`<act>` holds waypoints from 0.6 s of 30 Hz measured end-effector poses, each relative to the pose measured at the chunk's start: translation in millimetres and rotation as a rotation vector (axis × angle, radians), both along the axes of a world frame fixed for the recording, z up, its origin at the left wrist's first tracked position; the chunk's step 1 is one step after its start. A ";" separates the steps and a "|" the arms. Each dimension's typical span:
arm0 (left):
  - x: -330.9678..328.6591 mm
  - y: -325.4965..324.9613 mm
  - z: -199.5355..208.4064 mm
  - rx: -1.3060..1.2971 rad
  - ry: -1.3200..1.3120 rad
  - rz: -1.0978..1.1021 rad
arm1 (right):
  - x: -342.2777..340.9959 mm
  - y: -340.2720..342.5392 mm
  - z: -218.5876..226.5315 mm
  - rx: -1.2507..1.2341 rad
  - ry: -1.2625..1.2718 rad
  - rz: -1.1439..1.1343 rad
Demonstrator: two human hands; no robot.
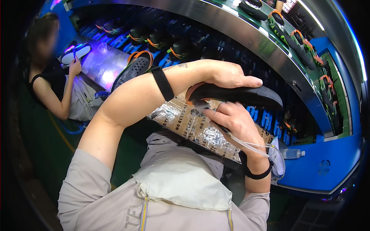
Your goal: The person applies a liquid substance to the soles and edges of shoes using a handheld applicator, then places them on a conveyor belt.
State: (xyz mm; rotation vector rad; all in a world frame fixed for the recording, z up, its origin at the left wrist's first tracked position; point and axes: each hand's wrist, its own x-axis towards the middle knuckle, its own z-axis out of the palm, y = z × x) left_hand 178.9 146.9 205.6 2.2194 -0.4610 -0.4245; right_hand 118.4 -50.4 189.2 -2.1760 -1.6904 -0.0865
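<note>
My left hand [231, 75] grips a black clog [250, 97] with an orange edge near its heel. Its thumb lies along the upper side, while the other fingers are mostly hidden. The clog is tilted on its side above a board covered with printed brown cardboard [200, 133]. Just below it, my right hand [237, 121] is closed on a dark-handled brush [201, 104], whose bristles are close to the clog's orange end; I cannot tell if they touch. A thin clear tube [248, 147] runs back from the brush along my right wrist.
A perforated black clog [137, 69] lies left beyond my forearm. More clogs [156, 38] sit on blue holders behind, others [295, 48] on the upper green belt. A co-worker [48, 77] sits left, holding a tool near a pale shoe. A clear bottle [293, 153] lies right.
</note>
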 end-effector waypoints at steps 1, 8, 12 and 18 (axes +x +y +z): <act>0.3 4.3 -3.4 -0.036 0.025 0.047 | -0.5 -1.0 0.3 0.036 0.077 0.025; -11.2 62.0 -89.4 -0.918 0.178 0.492 | -1.3 -30.2 -18.1 0.374 0.385 -0.185; -66.7 101.7 -163.9 -1.652 0.309 0.352 | -4.7 -54.6 -58.6 0.636 0.720 -0.564; -168.9 124.9 -234.9 -1.604 0.864 0.171 | -5.1 -60.6 -120.0 0.885 1.056 -0.662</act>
